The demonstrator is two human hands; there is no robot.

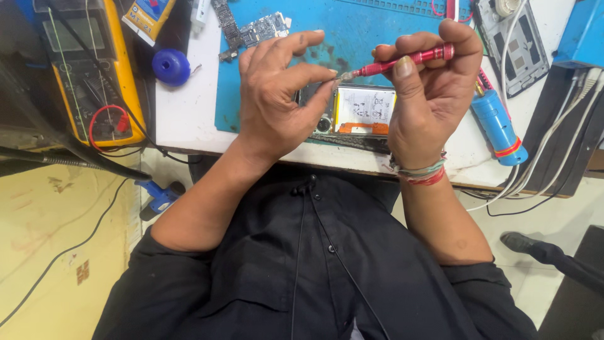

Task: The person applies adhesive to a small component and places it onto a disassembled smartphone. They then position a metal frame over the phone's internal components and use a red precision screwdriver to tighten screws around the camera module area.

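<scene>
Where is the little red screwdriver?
In the head view, the red screwdriver is in the right hand, its tip meeting the left hand fingertips above the opened phone.

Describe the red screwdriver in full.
The screwdriver is a slim precision type with a red, metallic-looking handle, ribbed near its back end, narrowing to a thin silver shaft. It lies nearly level, tip toward the left and tilted slightly down, raised above the opened phone on the blue mat. The right hand grips the handle between thumb and fingers. The left hand pinches at the tip with thumb and forefinger; the tip itself is hidden there.
</scene>
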